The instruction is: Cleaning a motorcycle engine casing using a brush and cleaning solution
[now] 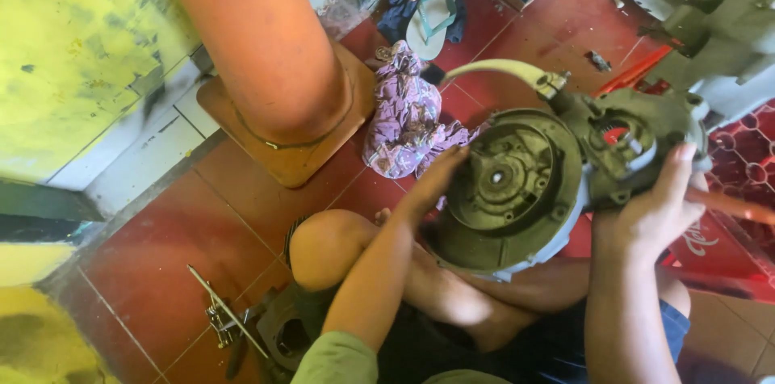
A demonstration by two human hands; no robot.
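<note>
Hands (432, 182) (658, 206) grip engine housing (525, 186) (fingers curled).

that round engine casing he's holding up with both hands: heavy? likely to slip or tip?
Probably heavy for its size: the engine casing looks like thick cast metal, and both the left hand and right hand brace it. Likely stiff, not fragile. It may be slippery, since the surface looks grimy. Its weight seems uneven, with a bulky side housing, so it could tilt if held one-handed.
</note>
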